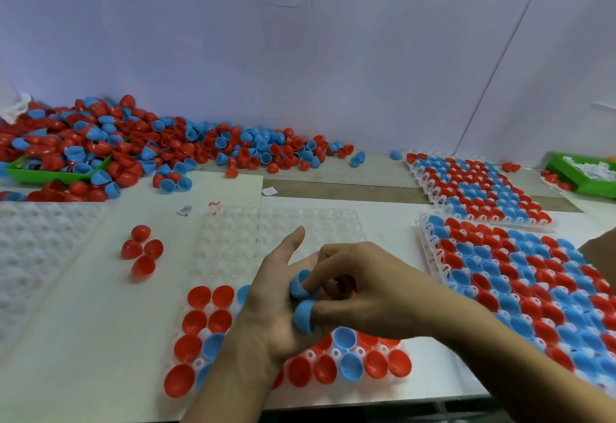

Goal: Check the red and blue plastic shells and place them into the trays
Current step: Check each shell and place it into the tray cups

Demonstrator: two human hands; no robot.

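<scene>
A clear white tray lies in front of me; its near rows hold red and blue shells, its far rows are bare. My left hand hovers over the tray, palm turned right, cradling two blue shells with its index finger pointing away. My right hand comes in from the right and pinches those blue shells with its fingertips. A big heap of loose red and blue shells lies at the back left.
Two full trays sit at the right. A small cluster of red shells lies left of the working tray. Stacked clear trays are at far left. Green bins stand at back left and far right.
</scene>
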